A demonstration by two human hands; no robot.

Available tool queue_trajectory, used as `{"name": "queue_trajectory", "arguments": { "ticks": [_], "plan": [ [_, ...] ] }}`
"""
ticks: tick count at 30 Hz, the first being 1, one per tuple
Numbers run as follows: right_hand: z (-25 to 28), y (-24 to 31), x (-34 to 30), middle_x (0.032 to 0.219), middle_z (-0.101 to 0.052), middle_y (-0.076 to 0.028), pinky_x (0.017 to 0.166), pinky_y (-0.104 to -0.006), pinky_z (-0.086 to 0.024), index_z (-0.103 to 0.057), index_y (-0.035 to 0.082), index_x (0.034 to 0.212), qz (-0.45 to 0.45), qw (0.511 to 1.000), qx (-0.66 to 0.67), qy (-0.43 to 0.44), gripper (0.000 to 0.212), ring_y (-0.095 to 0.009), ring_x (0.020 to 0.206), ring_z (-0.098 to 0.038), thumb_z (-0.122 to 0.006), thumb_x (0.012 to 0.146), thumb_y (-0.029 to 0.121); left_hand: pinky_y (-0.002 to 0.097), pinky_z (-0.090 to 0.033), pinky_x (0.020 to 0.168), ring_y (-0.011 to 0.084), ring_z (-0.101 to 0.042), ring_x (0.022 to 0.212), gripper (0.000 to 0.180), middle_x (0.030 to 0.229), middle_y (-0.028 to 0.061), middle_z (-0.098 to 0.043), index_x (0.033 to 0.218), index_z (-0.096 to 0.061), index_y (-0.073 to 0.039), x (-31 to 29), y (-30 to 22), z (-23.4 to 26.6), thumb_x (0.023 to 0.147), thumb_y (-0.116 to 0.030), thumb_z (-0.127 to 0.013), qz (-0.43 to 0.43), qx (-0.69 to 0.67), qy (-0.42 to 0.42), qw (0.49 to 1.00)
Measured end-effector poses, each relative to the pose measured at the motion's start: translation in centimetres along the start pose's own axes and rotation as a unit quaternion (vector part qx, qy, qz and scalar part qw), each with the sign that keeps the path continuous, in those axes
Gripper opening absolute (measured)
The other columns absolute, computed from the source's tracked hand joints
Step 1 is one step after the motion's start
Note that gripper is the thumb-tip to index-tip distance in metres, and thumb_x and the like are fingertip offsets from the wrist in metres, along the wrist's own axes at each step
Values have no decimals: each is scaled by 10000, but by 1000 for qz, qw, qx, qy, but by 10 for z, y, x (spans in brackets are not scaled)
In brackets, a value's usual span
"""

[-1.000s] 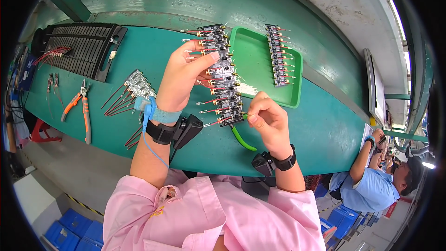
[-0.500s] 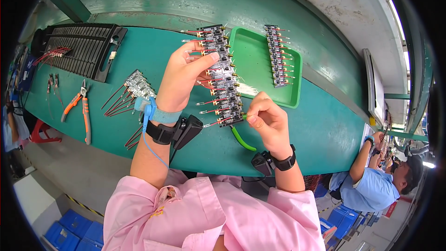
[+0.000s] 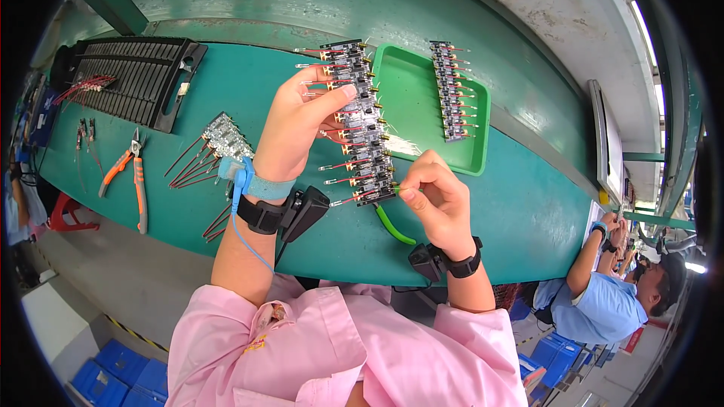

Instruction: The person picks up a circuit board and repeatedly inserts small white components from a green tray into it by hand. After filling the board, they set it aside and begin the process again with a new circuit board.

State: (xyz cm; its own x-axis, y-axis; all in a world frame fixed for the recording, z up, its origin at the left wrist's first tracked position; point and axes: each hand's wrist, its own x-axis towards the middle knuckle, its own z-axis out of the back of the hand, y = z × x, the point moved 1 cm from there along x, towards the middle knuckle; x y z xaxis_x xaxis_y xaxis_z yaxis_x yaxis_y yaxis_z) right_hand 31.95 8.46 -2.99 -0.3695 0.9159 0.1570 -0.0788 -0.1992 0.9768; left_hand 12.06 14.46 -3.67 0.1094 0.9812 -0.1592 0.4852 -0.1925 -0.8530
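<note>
My left hand [image 3: 298, 117] is closed on a long strip of small black circuit boards [image 3: 360, 136], thumb on top and fingers underneath. Red wires with clear-tipped ends stick out from the strip's left side, and thin pale leads stand along its right. At the strip's near right corner, the thumb and forefinger of my right hand [image 3: 437, 200] are pinched together. What lies between them is too small to make out. A green tool handle [image 3: 394, 226] shows from under the strip's near end; the rest of that tool is hidden.
A green tray [image 3: 483, 154] holds another board strip [image 3: 451, 90] and pale lead scraps [image 3: 402, 145]. Leftward lie orange-handled pliers [image 3: 138, 173], a wired board bundle [image 3: 226, 138] and a black slotted rack [image 3: 132, 79]. A blue cord [image 3: 253, 241] runs from my left wristband. A co-worker [image 3: 603, 301] is at the right.
My right hand has shifted only very slightly at the strip's near corner. My left hand and the board strip stay in place. The co-worker's hands have moved a little.
</note>
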Motion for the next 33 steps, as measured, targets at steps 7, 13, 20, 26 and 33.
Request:
{"name": "queue_trajectory", "arguments": {
  "ticks": [7,13,20,26,33],
  "plan": [
    [3,7,2,811,-467,-55,653,-233,-369,-515,2,817,9,992,-122,7,73,-130,724,-437,-582,806,26,229,-478,497,108,-600,629,214,798,51,-610,977,-530,-28,-1,-1,0,795,-106,-610,0,-3,4,1000],
    [4,6,4,809,-470,-58,656,-239,-369,-517,3,821,28,994,-104,27,59,-139,724,-435,-573,805,12,226,-489,515,105,-603,644,204,828,51,-609,987,-527,-24,-3,-2,-1,807,-95,-593,32,-20,29,999],
    [1,1,1,794,-478,-58,659,-245,-368,-521,4,825,30,998,-11,47,67,-144,729,-432,-581,796,1,226,-495,523,104,-606,659,206,829,45,-606,998,-519,-22,-3,1,-6,814,-91,-583,46,-41,65,996],
    [-1,1,-1,756,-499,-42,610,-241,-387,-529,1,842,-29,997,29,-58,32,-117,667,-464,-545,824,21,239,-500,527,108,-609,669,207,840,50,-607,1011,-516,-30,0,2,-1,819,-82,-574,39,-36,38,998],
    [-14,-3,-5,684,-559,-36,542,-226,-405,-569,-5,845,-181,971,116,-105,61,-92,587,-506,-534,835,44,251,-505,551,132,-615,677,212,848,52,-601,1022,-503,-42,0,3,-1,836,-113,-573,-14,-62,-18,998]
  ]
}}
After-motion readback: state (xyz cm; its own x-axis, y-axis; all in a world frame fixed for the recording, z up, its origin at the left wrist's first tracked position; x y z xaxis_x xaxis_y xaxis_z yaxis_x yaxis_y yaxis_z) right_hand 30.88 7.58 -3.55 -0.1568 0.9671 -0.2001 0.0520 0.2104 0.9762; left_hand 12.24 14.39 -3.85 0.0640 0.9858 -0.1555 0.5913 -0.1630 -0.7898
